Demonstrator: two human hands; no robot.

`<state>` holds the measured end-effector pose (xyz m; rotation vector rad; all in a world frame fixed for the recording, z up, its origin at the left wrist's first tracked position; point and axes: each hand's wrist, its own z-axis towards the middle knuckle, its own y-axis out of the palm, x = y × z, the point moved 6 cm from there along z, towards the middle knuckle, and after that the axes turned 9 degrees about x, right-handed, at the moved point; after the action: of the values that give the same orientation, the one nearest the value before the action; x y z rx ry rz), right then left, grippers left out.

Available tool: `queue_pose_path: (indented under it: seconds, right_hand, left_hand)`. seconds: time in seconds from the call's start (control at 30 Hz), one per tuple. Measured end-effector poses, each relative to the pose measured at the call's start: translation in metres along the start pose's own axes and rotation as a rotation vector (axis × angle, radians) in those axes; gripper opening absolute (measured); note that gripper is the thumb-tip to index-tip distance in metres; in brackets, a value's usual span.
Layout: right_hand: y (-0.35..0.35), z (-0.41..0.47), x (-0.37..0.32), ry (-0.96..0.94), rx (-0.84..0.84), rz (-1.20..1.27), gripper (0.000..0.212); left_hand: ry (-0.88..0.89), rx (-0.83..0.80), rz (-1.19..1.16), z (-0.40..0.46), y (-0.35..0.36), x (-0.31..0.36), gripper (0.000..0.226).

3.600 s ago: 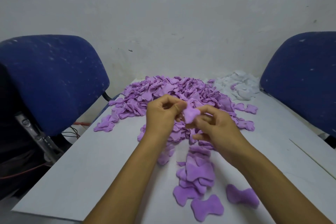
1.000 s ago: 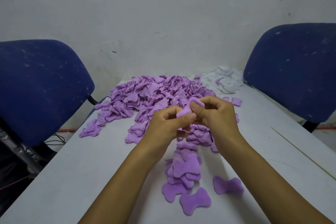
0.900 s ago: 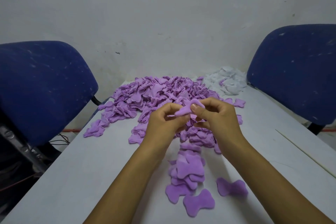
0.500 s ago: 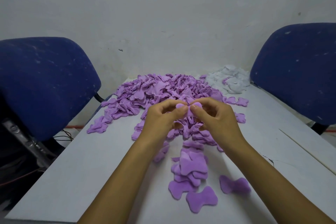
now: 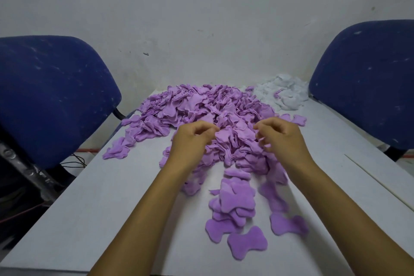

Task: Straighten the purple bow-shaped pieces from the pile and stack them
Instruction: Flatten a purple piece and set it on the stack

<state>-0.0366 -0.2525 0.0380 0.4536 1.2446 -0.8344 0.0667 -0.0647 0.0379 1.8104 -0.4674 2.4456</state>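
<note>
Matt fuzzy cloth purple pieces point(image 5: 237, 199), smooth matt white table point(image 5: 100, 197), speckled blue fabric chairs point(image 5: 51, 96)

left hand point(image 5: 190, 139) – pinches piece point(image 5: 224, 139) | right hand point(image 5: 281, 135) – curled over pile point(image 5: 201, 107)

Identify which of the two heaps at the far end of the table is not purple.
The small heap at the far right corner, beside the right-hand chair, is white. The much larger heap left of it is purple.

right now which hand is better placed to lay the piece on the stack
Left, probably. The left hand pinches the purple piece; the right hand hangs curled beside it, seemingly holding nothing. The stack lies between both forearms.
</note>
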Motion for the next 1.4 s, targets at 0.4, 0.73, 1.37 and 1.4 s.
queue_pose_path:
  seconds: [0.4, 0.73, 1.37, 1.4]
  right_hand:
    - [0.072, 0.013, 0.027, -0.446, -0.097, -0.552, 0.031]
    - [0.073, 0.028, 0.025, -0.42, -0.124, -0.354, 0.016]
    - [0.047, -0.015, 0.01, 0.298, -0.343, 0.535, 0.018]
    - [0.048, -0.018, 0.011, 0.336, -0.338, 0.544, 0.017]
  left_hand:
    - [0.306, 0.002, 0.636, 0.034, 0.036, -0.033, 0.037]
    - [0.314, 0.172, 0.528, 0.039, 0.028, -0.017, 0.014]
    - [-0.103, -0.106, -0.388, -0.008, 0.033, 0.009, 0.008]
    - [-0.094, -0.082, -0.394, -0.007, 0.031, 0.011, 0.011]
